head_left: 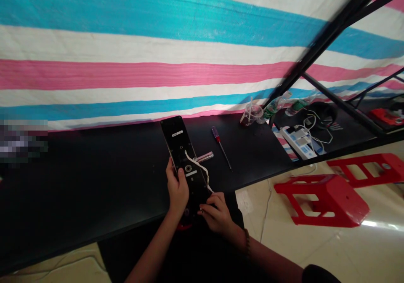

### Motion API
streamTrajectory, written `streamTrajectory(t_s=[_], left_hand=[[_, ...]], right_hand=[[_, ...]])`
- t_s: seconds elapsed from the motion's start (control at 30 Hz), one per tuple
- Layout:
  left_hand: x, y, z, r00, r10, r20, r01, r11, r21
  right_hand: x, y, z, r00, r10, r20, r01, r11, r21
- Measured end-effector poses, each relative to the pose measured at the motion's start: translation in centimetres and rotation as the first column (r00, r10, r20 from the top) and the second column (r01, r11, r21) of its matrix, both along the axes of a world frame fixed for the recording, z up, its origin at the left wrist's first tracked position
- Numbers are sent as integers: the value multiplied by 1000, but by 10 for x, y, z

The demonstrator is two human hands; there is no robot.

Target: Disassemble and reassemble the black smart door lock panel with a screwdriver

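Observation:
A long black panel (176,142), resembling the body of a smart door lock, slants over the table's front edge with its lower end toward me. My left hand (178,190) grips its left side, thumb on the face. A white cable (202,168) comes out of the panel and runs down its right side toward my right hand (217,213). Those fingers are pinched together at the panel's lower right; what is between them is too small to make out. Right of the panel lies a small pinkish, shiny piece (205,156). Beyond it is a screwdriver (221,147) with a purple and red handle.
A plastic cup with a straw (251,113) and a plastic bottle (274,107) stand at the table's far right. Past a black metal frame (315,49) lies a white power strip (298,142) with cables. Red plastic stools (342,201) occupy the floor at right.

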State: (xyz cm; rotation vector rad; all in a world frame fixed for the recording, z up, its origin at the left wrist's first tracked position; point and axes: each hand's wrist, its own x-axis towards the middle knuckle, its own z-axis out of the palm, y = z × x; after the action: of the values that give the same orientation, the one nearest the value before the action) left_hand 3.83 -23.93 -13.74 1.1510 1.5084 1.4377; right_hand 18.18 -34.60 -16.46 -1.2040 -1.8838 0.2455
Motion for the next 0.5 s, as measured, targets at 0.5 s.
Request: streamTrajectory(t_s=[0.5], left_hand=[[7,0,2,1000,29,7,-29,999,33]], right_hand=[[-8,-3,-6,981,-175,-80,182,979,89]])
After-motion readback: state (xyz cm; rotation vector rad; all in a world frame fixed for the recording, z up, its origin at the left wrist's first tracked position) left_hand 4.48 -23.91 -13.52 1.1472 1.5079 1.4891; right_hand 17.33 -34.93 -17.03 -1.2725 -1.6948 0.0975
